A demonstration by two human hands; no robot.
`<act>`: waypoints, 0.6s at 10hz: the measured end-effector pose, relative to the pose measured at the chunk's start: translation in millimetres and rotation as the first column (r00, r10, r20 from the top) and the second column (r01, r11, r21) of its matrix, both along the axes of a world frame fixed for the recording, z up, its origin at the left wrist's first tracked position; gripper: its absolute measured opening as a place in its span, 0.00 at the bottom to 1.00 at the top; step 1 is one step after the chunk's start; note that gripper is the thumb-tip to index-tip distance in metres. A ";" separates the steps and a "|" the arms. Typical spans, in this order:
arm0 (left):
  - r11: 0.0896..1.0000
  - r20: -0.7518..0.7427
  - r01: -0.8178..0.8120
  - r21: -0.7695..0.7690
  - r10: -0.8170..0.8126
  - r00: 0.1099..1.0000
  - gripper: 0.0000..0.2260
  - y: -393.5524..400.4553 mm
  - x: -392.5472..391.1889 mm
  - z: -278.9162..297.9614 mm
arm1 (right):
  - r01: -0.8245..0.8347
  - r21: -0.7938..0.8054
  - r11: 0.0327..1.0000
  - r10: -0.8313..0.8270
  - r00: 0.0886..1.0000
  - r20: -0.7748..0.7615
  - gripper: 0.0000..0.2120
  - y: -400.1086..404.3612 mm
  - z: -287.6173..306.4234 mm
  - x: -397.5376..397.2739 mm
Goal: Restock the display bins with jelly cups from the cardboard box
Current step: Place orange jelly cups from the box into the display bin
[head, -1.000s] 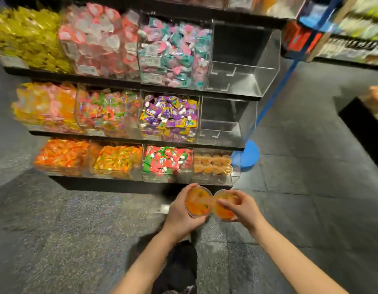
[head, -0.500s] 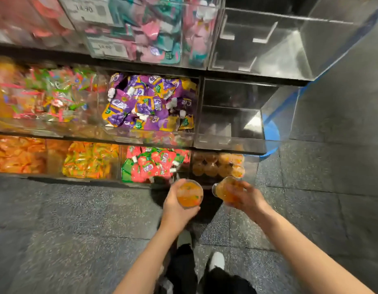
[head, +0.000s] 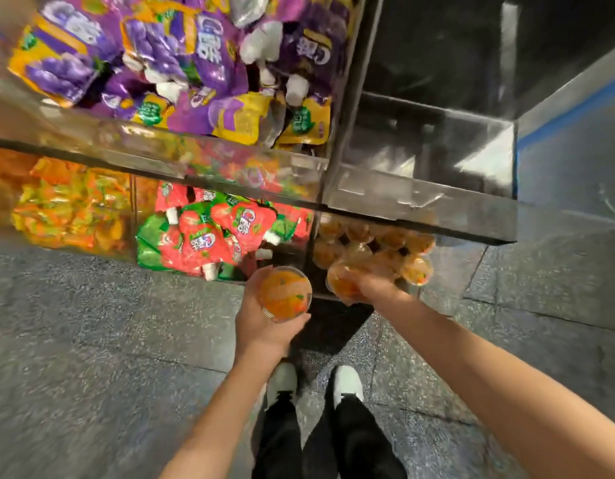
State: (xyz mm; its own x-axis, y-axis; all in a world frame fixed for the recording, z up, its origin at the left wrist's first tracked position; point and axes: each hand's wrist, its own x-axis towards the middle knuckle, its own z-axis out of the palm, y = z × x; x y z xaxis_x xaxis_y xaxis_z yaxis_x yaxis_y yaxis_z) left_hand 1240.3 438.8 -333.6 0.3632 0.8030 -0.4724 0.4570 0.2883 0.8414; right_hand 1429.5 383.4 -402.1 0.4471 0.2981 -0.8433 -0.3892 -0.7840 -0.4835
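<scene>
My left hand (head: 264,326) grips an orange jelly cup (head: 285,293) with its foil lid facing up, just in front of the bottom shelf. My right hand (head: 375,288) holds a second orange jelly cup (head: 342,283) at the front lip of the clear bottom-right bin (head: 447,267), which holds several orange jelly cups (head: 371,243). The right fingers are partly hidden behind that cup. The cardboard box is out of view.
Clear bins of red-green pouches (head: 216,236), orange-yellow packs (head: 71,205) and purple pouches (head: 181,63) fill the shelves. An empty clear bin (head: 423,157) overhangs the jelly bin. My white shoes (head: 281,382) stand on grey speckled floor (head: 91,340).
I have moved closer and lower to the shelves. My right hand has carried its cup forward to the bottom-right bin's opening; the left hand stays back with its cup.
</scene>
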 end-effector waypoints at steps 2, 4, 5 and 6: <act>0.994 -0.004 -0.099 0.047 0.099 0.995 0.36 -9.3 5.6 -23.5 | -0.234 -0.181 0.955 0.261 0.954 0.146 0.33 14.6 -37.1 -2.6; 0.992 0.061 -0.110 0.065 0.106 0.992 0.35 -12.0 -0.9 -41.9 | -0.176 -0.174 0.969 0.205 0.965 0.165 0.36 30.1 -65.0 -13.5; 0.993 0.079 -0.094 0.077 0.088 0.993 0.35 -15.3 -3.6 -48.0 | -0.165 -0.197 0.966 0.199 0.966 0.165 0.35 30.6 -76.3 -13.6; 0.994 0.051 -0.064 0.087 0.060 0.997 0.35 -18.3 -8.8 -55.5 | -0.223 -0.216 0.951 0.264 0.946 0.188 0.32 30.3 -76.9 -13.1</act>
State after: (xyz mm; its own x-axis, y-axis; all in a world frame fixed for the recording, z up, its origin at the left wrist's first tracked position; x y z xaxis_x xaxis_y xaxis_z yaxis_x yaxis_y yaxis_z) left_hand 1231.5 420.5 -389.2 0.3324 0.8623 -0.3820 0.3990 0.2385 0.8854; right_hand 1416.4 413.7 -479.0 0.5552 0.2648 -0.7884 -0.0795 -0.9267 -0.3672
